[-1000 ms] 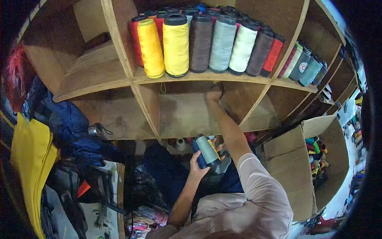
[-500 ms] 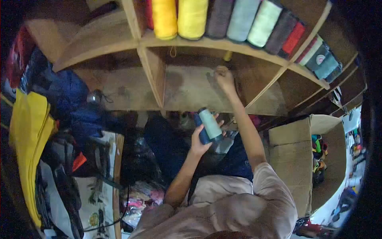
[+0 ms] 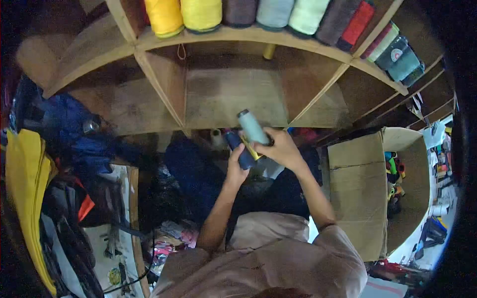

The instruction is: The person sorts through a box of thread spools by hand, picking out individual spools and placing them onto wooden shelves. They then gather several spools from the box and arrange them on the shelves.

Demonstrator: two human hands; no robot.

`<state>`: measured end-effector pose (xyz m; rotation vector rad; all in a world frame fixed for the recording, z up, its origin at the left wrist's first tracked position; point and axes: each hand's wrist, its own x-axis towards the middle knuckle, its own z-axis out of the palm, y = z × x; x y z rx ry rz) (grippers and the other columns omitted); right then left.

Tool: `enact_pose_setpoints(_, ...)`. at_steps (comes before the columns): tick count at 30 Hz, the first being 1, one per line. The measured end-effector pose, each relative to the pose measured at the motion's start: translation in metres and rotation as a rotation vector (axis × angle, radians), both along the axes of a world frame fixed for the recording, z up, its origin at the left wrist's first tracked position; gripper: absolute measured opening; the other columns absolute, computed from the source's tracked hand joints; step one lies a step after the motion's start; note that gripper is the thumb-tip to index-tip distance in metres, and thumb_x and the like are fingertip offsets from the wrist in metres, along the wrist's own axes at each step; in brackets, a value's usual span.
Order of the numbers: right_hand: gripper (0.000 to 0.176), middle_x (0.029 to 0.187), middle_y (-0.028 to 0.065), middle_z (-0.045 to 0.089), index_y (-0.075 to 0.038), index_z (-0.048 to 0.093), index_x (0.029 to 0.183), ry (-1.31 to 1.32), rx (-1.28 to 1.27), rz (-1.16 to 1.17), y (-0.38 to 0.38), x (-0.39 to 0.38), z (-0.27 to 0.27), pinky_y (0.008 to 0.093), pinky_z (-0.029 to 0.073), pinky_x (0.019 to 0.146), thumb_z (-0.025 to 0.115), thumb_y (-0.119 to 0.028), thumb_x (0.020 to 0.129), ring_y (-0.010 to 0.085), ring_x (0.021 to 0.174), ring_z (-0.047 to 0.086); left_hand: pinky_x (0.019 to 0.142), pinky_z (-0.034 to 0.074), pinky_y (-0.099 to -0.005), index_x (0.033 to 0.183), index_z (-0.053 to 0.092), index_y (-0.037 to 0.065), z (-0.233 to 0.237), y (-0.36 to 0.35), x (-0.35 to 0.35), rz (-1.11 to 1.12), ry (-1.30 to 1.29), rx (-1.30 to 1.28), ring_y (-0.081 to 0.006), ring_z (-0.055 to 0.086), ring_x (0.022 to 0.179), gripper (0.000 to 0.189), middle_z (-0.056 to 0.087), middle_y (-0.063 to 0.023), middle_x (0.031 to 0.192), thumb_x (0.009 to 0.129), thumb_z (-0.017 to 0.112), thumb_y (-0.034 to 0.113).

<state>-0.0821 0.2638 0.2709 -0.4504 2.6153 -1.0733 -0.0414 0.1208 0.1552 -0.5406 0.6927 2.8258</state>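
Head view: now grips pale spool [image 3: 253,127] in lowered right hand [image 3: 284,149], still clasps navy spool [image 3: 241,153] in left hand [image 3: 237,167].

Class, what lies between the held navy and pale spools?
Between the navy spool and pale spool, the head view shows a yellow spool, partly hidden.

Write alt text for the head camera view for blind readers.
A person's left hand holds a dark blue thread spool and the right hand a pale green spool, with something yellow between them. Beyond is a wooden shelf of coloured spools; right, an open cardboard box.
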Motion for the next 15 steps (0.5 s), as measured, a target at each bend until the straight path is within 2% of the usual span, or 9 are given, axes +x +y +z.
enact_pose_setpoints(2,0.053,0.101,0.0248,0.066,0.002,0.064,0.114,0.266,-0.237,-0.155,-0.007,-0.017,0.006,0.0413,0.051,0.082,0.075,-0.034,0.078,0.039,0.092,0.067,0.102,0.046,-0.0421,0.132,0.052,0.008,0.004,0.0,-0.001,-0.059,0.206,0.128,-0.0267,0.061,0.112,0.042,0.062,-0.0114,0.122,0.096,0.053,0.029)
enact_pose_setpoints(3,0.051,0.105,0.0252,0.065,0.004,0.063,0.114,0.407,-0.307,-0.206,-0.012,-0.025,0.018,0.0409,0.05,0.084,0.076,-0.029,0.078,0.0392,0.096,0.065,0.101,0.046,-0.0448,0.132,0.051,0.009,0.002,0.002,-0.003,-0.048,0.215,0.154,-0.028,0.061,0.113,0.042,0.061,-0.0117,0.125,0.096,0.054,0.028)
enact_pose_setpoints(6,0.052,0.112,0.0261,0.061,0.006,0.062,0.115,0.578,-0.296,-0.299,-0.026,-0.069,0.03,0.0407,0.049,0.087,0.076,-0.028,0.079,0.0392,0.104,0.062,0.099,0.047,-0.0524,0.135,0.048,0.009,0.001,0.007,-0.008,-0.029,0.282,0.242,-0.0299,0.057,0.119,0.045,0.056,-0.0095,0.133,0.094,0.06,0.023)
enact_pose_setpoints(7,0.052,0.12,0.0279,0.059,0.006,0.063,0.115,0.537,-0.312,-0.313,-0.029,-0.09,0.022,0.0407,0.048,0.088,0.076,-0.029,0.079,0.0387,0.108,0.06,0.099,0.048,-0.0534,0.134,0.048,0.009,-0.002,0.007,-0.011,-0.058,0.331,0.253,-0.0299,0.058,0.117,0.045,0.056,-0.0092,0.132,0.093,0.06,0.023)
enact_pose_setpoints(10,0.054,0.114,0.0288,0.063,0.006,0.063,0.116,0.592,-0.302,-0.466,-0.037,-0.17,-0.04,0.042,0.05,0.085,0.078,-0.03,0.078,0.0398,0.102,0.063,0.097,0.049,-0.0527,0.132,0.051,0.01,-0.002,0.007,-0.012,-0.078,0.279,0.305,-0.0307,0.06,0.113,0.045,0.057,-0.0104,0.131,0.091,0.062,0.024)
enact_pose_setpoints(11,0.054,0.114,0.0288,0.063,0.006,0.063,0.116,0.609,-0.315,-0.466,-0.041,-0.177,-0.032,0.042,0.05,0.085,0.078,-0.03,0.078,0.0398,0.102,0.063,0.096,0.049,-0.0524,0.131,0.051,0.01,-0.002,0.007,-0.013,-0.072,0.283,0.32,-0.0311,0.06,0.112,0.045,0.057,-0.0106,0.13,0.09,0.063,0.024)
enact_pose_setpoints(13,0.053,0.101,0.0281,0.067,0.004,0.064,0.115,0.592,-0.269,-0.536,-0.047,-0.19,-0.018,0.0435,0.051,0.082,0.08,-0.029,0.076,0.041,0.094,0.066,0.095,0.049,-0.0522,0.13,0.053,0.013,-0.003,0.007,-0.013,-0.061,0.276,0.304,-0.0317,0.06,0.111,0.044,0.059,-0.0107,0.129,0.089,0.064,0.025)
enact_pose_setpoints(14,0.053,0.101,0.0281,0.067,0.004,0.064,0.115,0.601,-0.275,-0.534,-0.048,-0.2,-0.016,0.0435,0.051,0.082,0.08,-0.029,0.076,0.041,0.094,0.066,0.095,0.049,-0.0522,0.13,0.053,0.013,-0.005,0.007,-0.013,-0.061,0.287,0.301,-0.0317,0.06,0.111,0.044,0.059,-0.0107,0.129,0.089,0.064,0.025)
enact_pose_setpoints(15,0.055,0.103,0.0279,0.067,0.002,0.065,0.115,0.516,-0.228,-0.638,-0.048,-0.22,-0.026,0.0444,0.05,0.081,0.081,-0.033,0.076,0.0417,0.093,0.065,0.096,0.048,-0.0524,0.129,0.053,0.013,-0.007,0.007,-0.013,-0.053,0.271,0.295,-0.0316,0.06,0.111,0.044,0.059,-0.0105,0.129,0.089,0.064,0.025)
